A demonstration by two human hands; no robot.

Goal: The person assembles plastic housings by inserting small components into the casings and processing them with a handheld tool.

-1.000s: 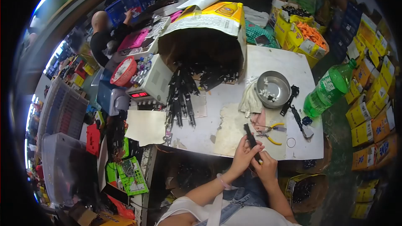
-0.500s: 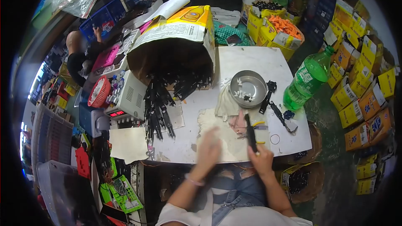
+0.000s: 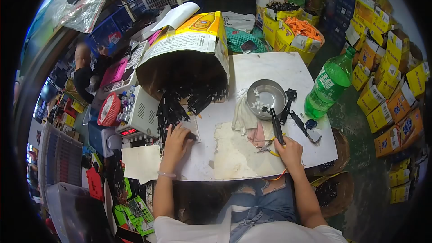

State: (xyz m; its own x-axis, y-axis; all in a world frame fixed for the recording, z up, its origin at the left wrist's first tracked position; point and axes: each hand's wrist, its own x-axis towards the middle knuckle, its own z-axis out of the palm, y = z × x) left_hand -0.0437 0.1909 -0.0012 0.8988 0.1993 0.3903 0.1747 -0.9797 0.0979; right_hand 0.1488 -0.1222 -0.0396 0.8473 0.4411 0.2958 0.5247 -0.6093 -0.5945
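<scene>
In my right hand (image 3: 290, 152) is a slim black plastic piece (image 3: 277, 127), held by its lower end. Its far tip points away from me and overlaps the near rim of a round metal bowl (image 3: 280, 91), where small white bits (image 3: 258, 106) lie. My left hand (image 3: 177, 142) is at the near end of a heap of similar black pieces (image 3: 171, 111), with its fingers curled; a dark piece shows beside the thumb. Yellow-handled pliers (image 3: 271, 147) lie beside the right hand's piece, near a pink cloth (image 3: 257, 136).
The heap spills from a large cardboard box (image 3: 180, 47) lying on its side. A green bottle (image 3: 330, 81) stands right of the bowl, with loose black parts (image 3: 303, 123) between. A white device with a red display (image 3: 138, 112) sits left. Another person (image 3: 85, 69) is at far left.
My left hand has moved left from the middle of the table to the heap. My right hand has shifted up and right, bringing the black piece to the bowl's rim.
</scene>
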